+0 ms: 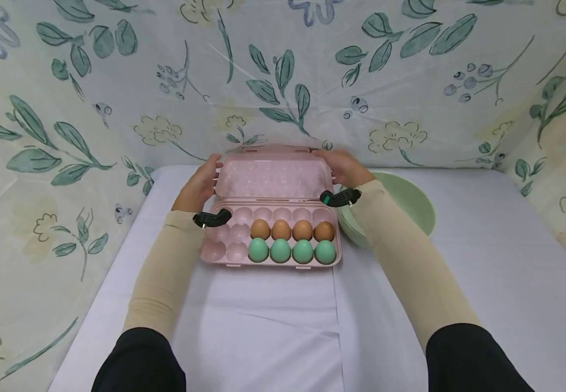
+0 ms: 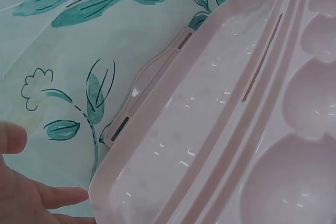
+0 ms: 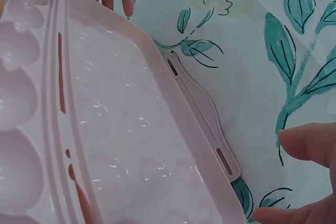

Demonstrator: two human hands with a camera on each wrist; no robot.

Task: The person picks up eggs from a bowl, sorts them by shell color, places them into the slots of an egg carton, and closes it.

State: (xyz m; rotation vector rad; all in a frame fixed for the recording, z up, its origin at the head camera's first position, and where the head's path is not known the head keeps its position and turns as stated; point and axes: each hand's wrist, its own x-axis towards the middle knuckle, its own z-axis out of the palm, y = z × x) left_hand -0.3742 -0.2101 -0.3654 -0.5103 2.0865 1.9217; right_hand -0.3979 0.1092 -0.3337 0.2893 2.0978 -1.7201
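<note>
A pink egg carton (image 1: 220, 253) lies on the white cloth, its lid (image 1: 273, 175) swung back behind the tray. Several brown eggs (image 1: 281, 230) fill part of the middle row, and several green eggs (image 1: 280, 251) stand in front of them. The left-hand cups and the back row hold nothing. My left hand (image 1: 196, 185) touches the lid's left side with extended fingers, thumb apart in the left wrist view. At the lid's right side is my right hand (image 1: 345, 167), its fingers reaching the edge and its thumb (image 3: 310, 144) held away from the plastic.
A light green bowl (image 1: 412, 204) stands right of the carton, partly behind my right forearm. White cloth (image 1: 273, 326) covers the table. Floral fabric (image 1: 283, 65) hangs close behind the lid and along both sides.
</note>
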